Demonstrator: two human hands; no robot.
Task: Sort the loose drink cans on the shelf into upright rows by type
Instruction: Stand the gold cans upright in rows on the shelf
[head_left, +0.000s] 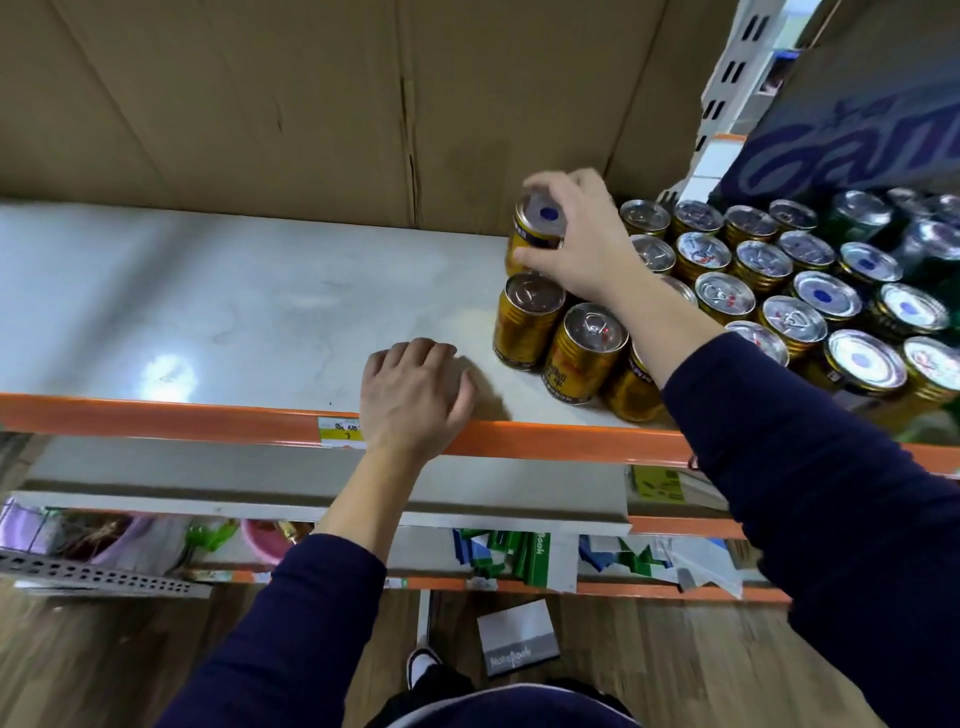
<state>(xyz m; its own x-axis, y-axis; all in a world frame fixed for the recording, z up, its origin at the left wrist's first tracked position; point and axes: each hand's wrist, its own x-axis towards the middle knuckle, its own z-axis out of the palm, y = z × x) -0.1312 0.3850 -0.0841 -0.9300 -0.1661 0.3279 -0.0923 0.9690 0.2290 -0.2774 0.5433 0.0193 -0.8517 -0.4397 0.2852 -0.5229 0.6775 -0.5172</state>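
The right hand (576, 234) is the one at work: its fingers (540, 182) and thumb curl round the top of a gold can (521, 240). The can stands inside that grasp with its long axis about upright, while the left hand (415, 395) rests well off to the near left on the shelf (208, 312) edge, loosely curled and holding nothing. Just nearer than the gripping fingers stand two more gold cans (527, 322), with the rows of cans (779, 291) off to the right past the knuckles. The held can is a short golden cylinder with a silver lid marked by a blue dot.
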